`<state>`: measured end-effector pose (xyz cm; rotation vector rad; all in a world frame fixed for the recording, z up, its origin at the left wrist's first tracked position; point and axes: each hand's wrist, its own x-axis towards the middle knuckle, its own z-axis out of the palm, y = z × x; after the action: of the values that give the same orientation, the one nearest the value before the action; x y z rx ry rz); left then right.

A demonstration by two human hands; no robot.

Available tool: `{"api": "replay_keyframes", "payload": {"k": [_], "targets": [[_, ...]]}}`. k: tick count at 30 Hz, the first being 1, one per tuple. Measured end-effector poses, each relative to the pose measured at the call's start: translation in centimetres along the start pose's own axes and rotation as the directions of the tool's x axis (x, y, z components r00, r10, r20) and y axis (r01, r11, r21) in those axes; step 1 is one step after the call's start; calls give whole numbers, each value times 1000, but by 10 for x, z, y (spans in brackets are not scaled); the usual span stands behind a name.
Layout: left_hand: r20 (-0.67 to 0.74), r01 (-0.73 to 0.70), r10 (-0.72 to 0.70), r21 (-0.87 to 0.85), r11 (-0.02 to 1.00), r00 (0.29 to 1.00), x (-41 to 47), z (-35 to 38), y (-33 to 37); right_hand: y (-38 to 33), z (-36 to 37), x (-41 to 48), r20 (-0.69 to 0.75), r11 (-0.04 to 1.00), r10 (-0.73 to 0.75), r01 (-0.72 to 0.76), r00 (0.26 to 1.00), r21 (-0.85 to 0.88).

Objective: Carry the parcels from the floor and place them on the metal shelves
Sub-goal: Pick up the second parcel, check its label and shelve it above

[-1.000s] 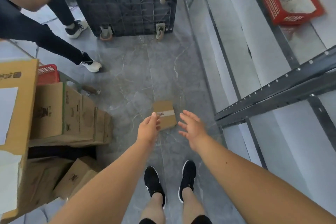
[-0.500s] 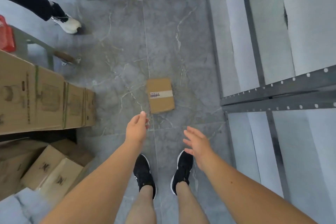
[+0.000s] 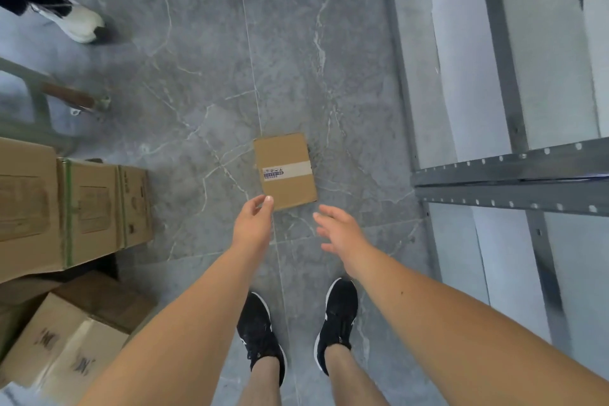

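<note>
A small flat cardboard parcel [image 3: 285, 170] with a tape strip and a label lies on the grey marble floor in front of my feet. My left hand [image 3: 252, 222] hovers just short of its near left corner, fingers loosely curled, holding nothing. My right hand [image 3: 339, 229] is stretched out below the parcel's near right corner, fingers spread, not touching it. The metal shelves [image 3: 507, 180] stand to the right, with grey perforated beams and pale boards.
Large cardboard boxes [image 3: 66, 208] are stacked at the left, with smaller boxes [image 3: 62, 346] on the floor below them. Another person's white shoe [image 3: 80, 23] is at the upper left. A grey metal frame [image 3: 39, 102] stands behind the boxes.
The view has tilted further down and closer to the floor. Both my hands have dropped towards the parcel, which now lies just beyond my fingertips. The upturned trolley has left the view.
</note>
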<state>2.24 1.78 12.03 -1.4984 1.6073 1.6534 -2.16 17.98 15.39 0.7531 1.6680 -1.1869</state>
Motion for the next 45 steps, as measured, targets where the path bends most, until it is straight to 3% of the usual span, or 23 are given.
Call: {"api": "replay_keyframes", "payload": {"k": [11, 15, 23, 31, 45], "targets": [[-18, 6, -4, 107, 994, 1000, 88, 27, -27, 13, 1, 98, -49, 999, 37, -37, 998, 0], [-44, -2, 8, 146, 989, 999, 114, 29, -39, 18, 2, 128, -59, 999, -13, 11, 998, -36], [-54, 21, -16, 105, 994, 998, 167, 44, -65, 19, 12, 188, -74, 987, -124, 115, 990, -111], [-103, -57, 58, 14, 998, 993, 196, 63, -76, 18, 21, 229, -76, 952, -187, 161, 980, -259], [-90, -146, 136, -124, 981, 987, 229, 72, -68, 23, 29, 285, -89, 959, -255, 240, 963, -154]]}}
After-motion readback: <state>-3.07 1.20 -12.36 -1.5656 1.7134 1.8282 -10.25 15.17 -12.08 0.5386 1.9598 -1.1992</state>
